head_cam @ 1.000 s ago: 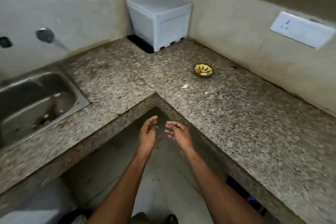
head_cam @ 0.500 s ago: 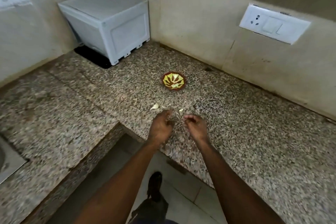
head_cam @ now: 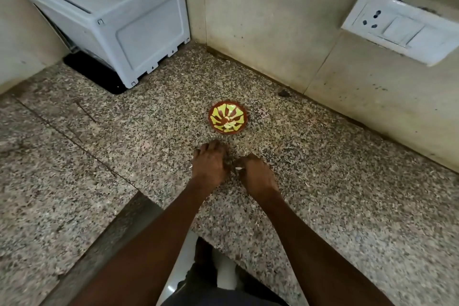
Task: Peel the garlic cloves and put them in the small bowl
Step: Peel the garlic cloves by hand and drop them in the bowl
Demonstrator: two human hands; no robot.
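Observation:
The small bowl (head_cam: 227, 117), red-brown with a yellow-green pattern, stands on the speckled granite counter (head_cam: 323, 194) and has a pale bit in it. Both hands are down on the counter just in front of it, close together. My right hand (head_cam: 257, 175) pinches a small white garlic piece (head_cam: 239, 168) at its fingertips. My left hand (head_cam: 210, 164) has its fingers bent down onto the counter; what lies under them is hidden. A tiny white scrap (head_cam: 190, 167) shows at that hand's left edge.
A white plastic box (head_cam: 111, 15) stands in the back left corner on a black base. A wall runs behind the bowl with a socket plate (head_cam: 402, 30) on it. The counter's inner corner edge (head_cam: 146, 196) lies under my forearms, with floor below.
The view has swung right and closer to the bowl; the sink is out of sight. Both hands moved forward from the counter's edge to just before the bowl, over the white bits there.

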